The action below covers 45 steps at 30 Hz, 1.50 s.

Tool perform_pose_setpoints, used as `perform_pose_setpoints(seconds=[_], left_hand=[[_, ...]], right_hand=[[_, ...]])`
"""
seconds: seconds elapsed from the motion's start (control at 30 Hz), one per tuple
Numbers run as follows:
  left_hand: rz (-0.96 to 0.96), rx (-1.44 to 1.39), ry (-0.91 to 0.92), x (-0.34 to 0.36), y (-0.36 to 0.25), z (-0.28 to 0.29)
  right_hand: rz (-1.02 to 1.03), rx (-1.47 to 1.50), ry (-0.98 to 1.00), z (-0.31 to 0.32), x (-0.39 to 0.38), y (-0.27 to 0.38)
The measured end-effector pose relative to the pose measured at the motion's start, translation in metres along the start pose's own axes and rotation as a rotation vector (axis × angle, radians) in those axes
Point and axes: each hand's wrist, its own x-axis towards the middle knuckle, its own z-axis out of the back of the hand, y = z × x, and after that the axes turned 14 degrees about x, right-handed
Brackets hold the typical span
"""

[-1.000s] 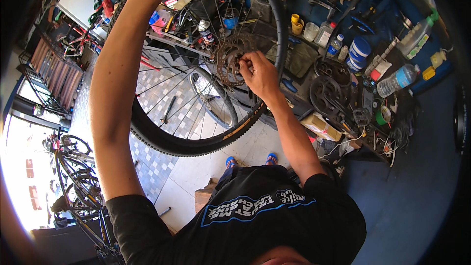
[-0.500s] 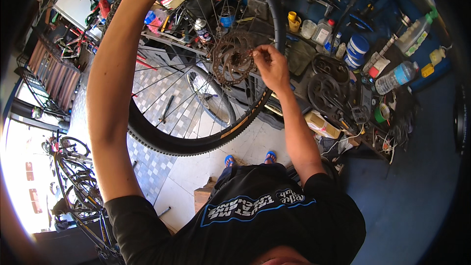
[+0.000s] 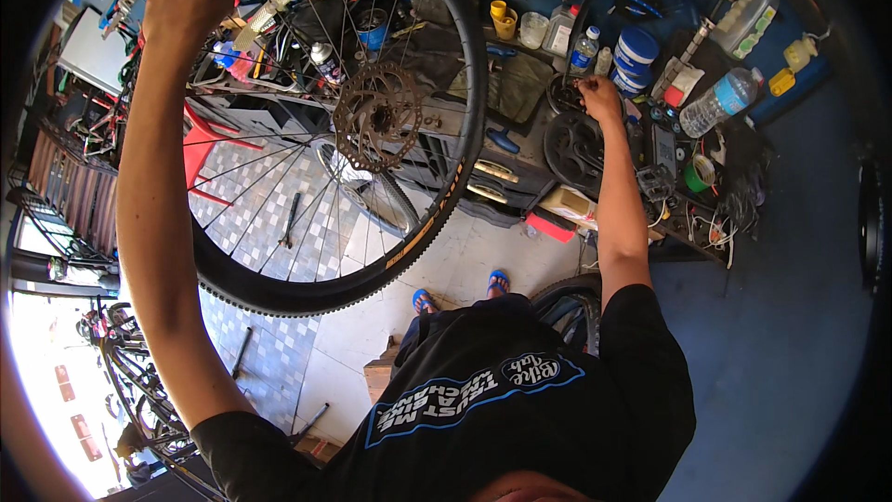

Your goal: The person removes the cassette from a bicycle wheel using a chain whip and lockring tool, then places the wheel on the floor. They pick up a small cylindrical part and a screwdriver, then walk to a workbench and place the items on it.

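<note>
Left hand point(image 3: 189, 5) clasped a black-tyred spoked wheel's point(image 3: 376, 118) edge, open blue-grey tiles point(image 3: 279, 358) below; right hand point(image 3: 596, 98) bunched fingertips over a dark workbench point(image 3: 531, 132), contents unclear.

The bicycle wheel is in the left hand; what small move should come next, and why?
Perhaps the right hand should gently open its fingers: they curl over the workbench near the black crankset, apart from the wheel, which the left hand holds. Opening would suit setting down or picking up; whether they hold anything is too small to tell.
</note>
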Motion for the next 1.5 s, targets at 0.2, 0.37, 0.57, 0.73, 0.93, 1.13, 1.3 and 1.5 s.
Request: perform_pose_setpoints(seconds=[0.2, 0.37, 0.57, 0.73, 0.93, 1.13, 1.3, 1.5], left_hand=[[-0.015, 0.013, -0.031, 0.002, 0.003, 0.0], [0.009, 0.069, 0.043, -0.001, 0.002, 0.012], [-0.002, 0.083, 0.017, 0.0, 0.004, 0.013], [-0.019, 0.097, -0.03, 0.0, 0.004, 0.011], [-0.004, 0.092, 0.014, 0.004, 0.0, 0.015], [-0.028, 0.087, -0.05, 0.003, 0.002, 0.01], [-0.037, 0.095, -0.023, 0.001, 0.004, 0.01], [-0.03, 0.073, -0.063, 0.002, 0.0, 0.017]], right_hand=[[-0.226, 0.71, 0.079, 0.007, 0.013, -0.029], [-0.23, 0.97, -0.009, -0.006, 0.02, -0.039], [-0.28, 1.2, -0.04, -0.002, 0.026, -0.049], [-0.248, 1.066, -0.04, -0.007, 0.031, -0.049], [-0.214, 0.951, -0.051, 0.002, 0.049, -0.061], [-0.204, 0.446, -0.064, 0.004, 0.054, -0.052], [-0.192, -0.005, -0.01, -0.016, 0.053, -0.034], [-0.156, -0.03, 0.022, -0.018, 0.071, -0.053]])
